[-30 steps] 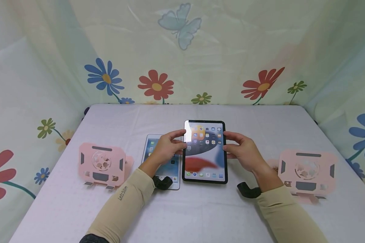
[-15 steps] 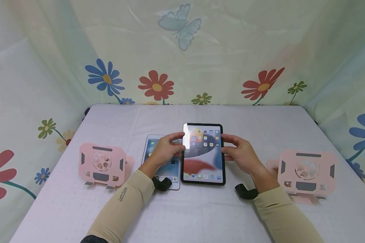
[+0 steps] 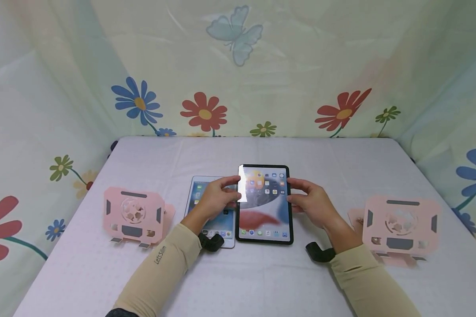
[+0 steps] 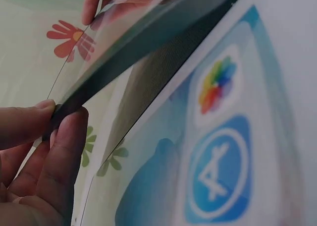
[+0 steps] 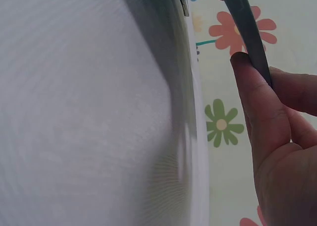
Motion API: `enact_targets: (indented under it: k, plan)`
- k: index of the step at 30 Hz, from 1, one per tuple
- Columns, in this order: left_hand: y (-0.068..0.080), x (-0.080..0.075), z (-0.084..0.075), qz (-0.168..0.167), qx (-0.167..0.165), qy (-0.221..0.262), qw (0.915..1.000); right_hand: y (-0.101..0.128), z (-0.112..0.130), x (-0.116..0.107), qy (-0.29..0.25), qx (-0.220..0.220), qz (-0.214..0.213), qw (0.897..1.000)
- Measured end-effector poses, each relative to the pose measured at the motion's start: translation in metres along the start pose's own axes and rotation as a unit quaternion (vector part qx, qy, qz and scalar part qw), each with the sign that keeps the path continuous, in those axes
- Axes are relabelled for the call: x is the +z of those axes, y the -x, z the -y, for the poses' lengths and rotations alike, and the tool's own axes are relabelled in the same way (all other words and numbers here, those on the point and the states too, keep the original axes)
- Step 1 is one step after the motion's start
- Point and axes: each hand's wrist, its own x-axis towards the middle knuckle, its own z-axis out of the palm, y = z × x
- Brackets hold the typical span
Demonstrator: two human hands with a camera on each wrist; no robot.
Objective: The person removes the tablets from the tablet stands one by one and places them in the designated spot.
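A tablet in a black case, its home screen lit, is between my two hands in the head view. My left hand pinches its left edge with thumb and fingers, and my right hand pinches the right edge. The left wrist view shows the black-cased tablet's edge raised above a white tablet, which lies screen up. In the right wrist view, the thumb and fingers of my right hand grip the dark edge. My left hand and wrist cover part of the white tablet in the head view.
A pink tablet stand stands on the left of the white-covered table, another pink stand on the right, partly behind the right wrist. A flower-printed curtain encloses the back and sides.
Both hands have brought the black-cased tablet's upper edge lower and nearer, with a slight shift left. The white tablet and both stands have stayed in place.
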Motion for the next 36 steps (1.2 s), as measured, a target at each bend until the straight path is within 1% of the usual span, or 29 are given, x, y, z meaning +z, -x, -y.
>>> enact_targets:
  k: [5, 13, 21, 26, 30, 36]
  plan:
    - [0.0001, 0.0001, 0.0001, 0.002, -0.005, -0.006, 1.0, -0.0009, -0.0016, 0.0005, 0.002, -0.004, 0.005, 1.0]
    - [0.0008, 0.0005, 0.0006, -0.006, -0.015, -0.005, 0.9999, -0.0016, -0.0028, 0.0013, 0.008, 0.002, 0.016, 1.0]
    - [-0.0005, 0.0014, -0.0004, -0.01, -0.036, -0.032, 0.9988, -0.002, -0.0031, 0.0013, 0.008, 0.007, 0.026, 1.0]
    - [-0.0004, 0.0016, -0.0015, -0.009, -0.035, -0.046, 0.9983, -0.0015, -0.0051, 0.0002, 0.014, 0.01, 0.034, 0.999]
    - [0.0, 0.0019, -0.0028, -0.01, -0.035, -0.047, 0.9982, -0.001, -0.0052, -0.0001, 0.013, 0.013, 0.037, 0.999]
    - [0.002, 0.003, -0.0045, -0.003, -0.038, -0.048, 0.9981, 0.0012, -0.0045, -0.0007, 0.023, -0.002, 0.025, 0.999]
